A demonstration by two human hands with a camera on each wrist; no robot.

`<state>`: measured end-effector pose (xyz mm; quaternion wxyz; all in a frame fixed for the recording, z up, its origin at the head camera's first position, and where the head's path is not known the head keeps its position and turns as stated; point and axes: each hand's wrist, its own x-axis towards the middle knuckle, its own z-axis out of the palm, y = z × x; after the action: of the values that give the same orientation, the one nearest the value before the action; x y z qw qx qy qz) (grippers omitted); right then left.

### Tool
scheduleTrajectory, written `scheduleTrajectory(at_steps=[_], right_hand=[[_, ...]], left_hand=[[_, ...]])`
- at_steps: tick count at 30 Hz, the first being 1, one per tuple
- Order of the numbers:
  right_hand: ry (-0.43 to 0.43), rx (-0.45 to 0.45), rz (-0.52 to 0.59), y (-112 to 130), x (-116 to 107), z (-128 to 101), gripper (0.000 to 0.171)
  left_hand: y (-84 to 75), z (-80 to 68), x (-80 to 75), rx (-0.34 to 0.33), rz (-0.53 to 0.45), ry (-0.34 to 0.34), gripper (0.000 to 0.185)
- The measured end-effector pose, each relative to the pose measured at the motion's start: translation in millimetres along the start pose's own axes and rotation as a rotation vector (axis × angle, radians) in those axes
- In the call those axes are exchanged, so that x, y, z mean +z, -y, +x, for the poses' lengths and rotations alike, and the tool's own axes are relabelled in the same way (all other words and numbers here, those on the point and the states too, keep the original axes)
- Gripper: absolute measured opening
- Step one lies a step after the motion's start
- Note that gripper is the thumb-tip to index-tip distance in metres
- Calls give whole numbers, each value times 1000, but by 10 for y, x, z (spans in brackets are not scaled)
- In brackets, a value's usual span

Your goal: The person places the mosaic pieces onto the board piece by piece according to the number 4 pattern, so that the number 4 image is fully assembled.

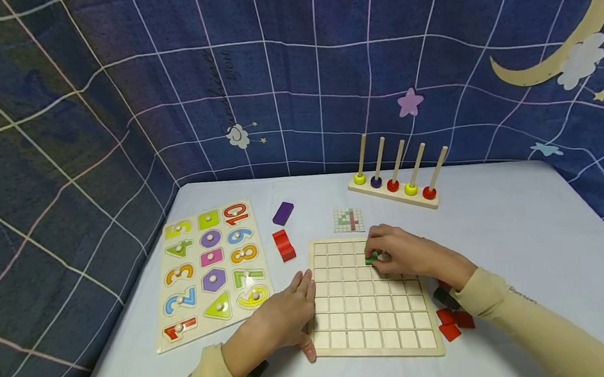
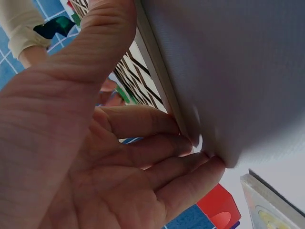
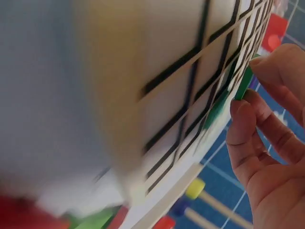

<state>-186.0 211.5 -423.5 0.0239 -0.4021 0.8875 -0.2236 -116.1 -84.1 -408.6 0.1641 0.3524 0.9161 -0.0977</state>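
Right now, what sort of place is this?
Probably a children's play or learning corner: a table with a number puzzle board, a peg stacker with rings and a wooden grid board, backed by a moon-and-star cloth.

A green piece (image 1: 372,258) sits on the pale wooden grid board (image 1: 371,319); red blocks (image 1: 284,245) and a purple block (image 1: 283,212) lie on the light-blue worktop (image 1: 524,236).

Bare table (image 1: 524,242) right of grid board (image 1: 368,319); red blocks (image 1: 453,321) crowd its corner.
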Motion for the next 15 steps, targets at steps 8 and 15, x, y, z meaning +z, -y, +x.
scheduleTrajectory(at_steps=[8, 15], right_hand=[[-27, -88, -65, 35, 105, 150, 9], [-52, -91, -77, 48, 139, 126, 10]], left_hand=[[-5, 11, 4, 8, -11, 1, 132], [-6, 7, -23, -3, -22, 20, 131]])
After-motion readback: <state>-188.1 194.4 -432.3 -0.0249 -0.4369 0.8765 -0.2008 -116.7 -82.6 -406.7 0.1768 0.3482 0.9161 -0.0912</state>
